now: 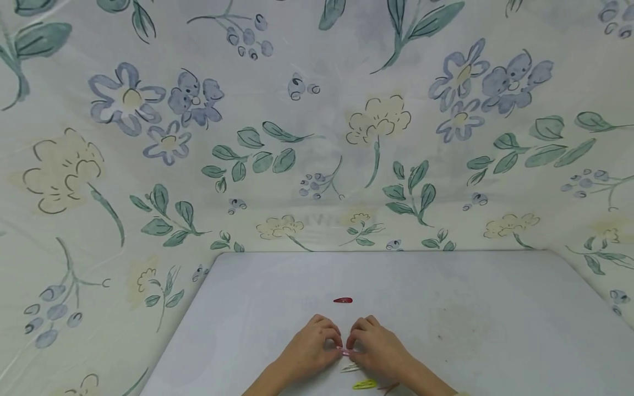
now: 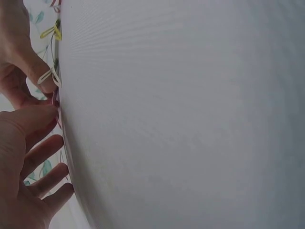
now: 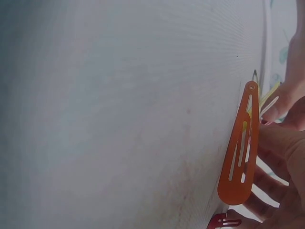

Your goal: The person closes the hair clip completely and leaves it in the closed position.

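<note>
A small pink snap hair clip (image 1: 344, 351) lies between the fingertips of both hands, close over the white table. My left hand (image 1: 311, 345) pinches its left end with thumb and forefinger; the left wrist view shows the other fingers spread toward the tabletop. From the other side my right hand (image 1: 380, 347) pinches the right end. Fingers cover most of the clip. Just below the hands lie a white hair clip (image 1: 349, 368) and a yellow one (image 1: 364, 384). An orange snap clip (image 3: 235, 171) looms large in the right wrist view, beside the right hand.
Beyond the hands, a red snap clip (image 1: 343, 300) lies on the white table (image 1: 267, 286). Flower-patterned cloth (image 1: 317, 165) rises behind the table's far edge and along both sides. Faint brownish spots mark the tabletop to the right.
</note>
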`<state>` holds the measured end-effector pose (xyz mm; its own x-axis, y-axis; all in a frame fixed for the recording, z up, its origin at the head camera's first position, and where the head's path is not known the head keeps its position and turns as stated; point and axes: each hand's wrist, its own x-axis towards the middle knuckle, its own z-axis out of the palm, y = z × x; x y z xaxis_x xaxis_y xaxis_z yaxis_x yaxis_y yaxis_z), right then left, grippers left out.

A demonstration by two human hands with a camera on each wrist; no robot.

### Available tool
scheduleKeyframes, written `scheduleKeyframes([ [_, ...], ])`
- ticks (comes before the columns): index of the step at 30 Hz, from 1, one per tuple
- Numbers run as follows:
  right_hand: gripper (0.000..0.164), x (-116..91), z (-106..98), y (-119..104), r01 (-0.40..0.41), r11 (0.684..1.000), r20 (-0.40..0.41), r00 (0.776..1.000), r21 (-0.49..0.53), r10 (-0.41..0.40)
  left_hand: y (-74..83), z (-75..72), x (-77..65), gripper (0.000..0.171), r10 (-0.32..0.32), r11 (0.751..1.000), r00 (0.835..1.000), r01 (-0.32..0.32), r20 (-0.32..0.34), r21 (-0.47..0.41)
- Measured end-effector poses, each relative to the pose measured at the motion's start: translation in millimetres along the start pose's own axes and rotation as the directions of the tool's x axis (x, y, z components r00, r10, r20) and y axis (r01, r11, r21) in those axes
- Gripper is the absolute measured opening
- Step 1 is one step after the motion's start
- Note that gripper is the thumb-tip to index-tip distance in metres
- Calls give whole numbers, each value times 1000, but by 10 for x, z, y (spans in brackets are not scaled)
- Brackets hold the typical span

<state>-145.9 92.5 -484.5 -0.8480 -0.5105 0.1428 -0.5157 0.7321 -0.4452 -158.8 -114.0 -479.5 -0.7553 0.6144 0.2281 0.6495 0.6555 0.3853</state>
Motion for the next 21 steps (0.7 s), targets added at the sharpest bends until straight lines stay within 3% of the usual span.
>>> scheduleKeyframes([
  [11,6,-11,-57,17,-8,1000,4,1000,25,8,10,16,32,4,-29,999,999,28,-28,-31],
  [17,7,21,-104,42,-104,992,6,995,76,104,74,10,87,8,-58,997,993,53,-103,-53],
  [21,9,35,-150,54,-108,992,-60,992,66,112,105,15,140,11,-9,999,983,1,-184,-40],
])
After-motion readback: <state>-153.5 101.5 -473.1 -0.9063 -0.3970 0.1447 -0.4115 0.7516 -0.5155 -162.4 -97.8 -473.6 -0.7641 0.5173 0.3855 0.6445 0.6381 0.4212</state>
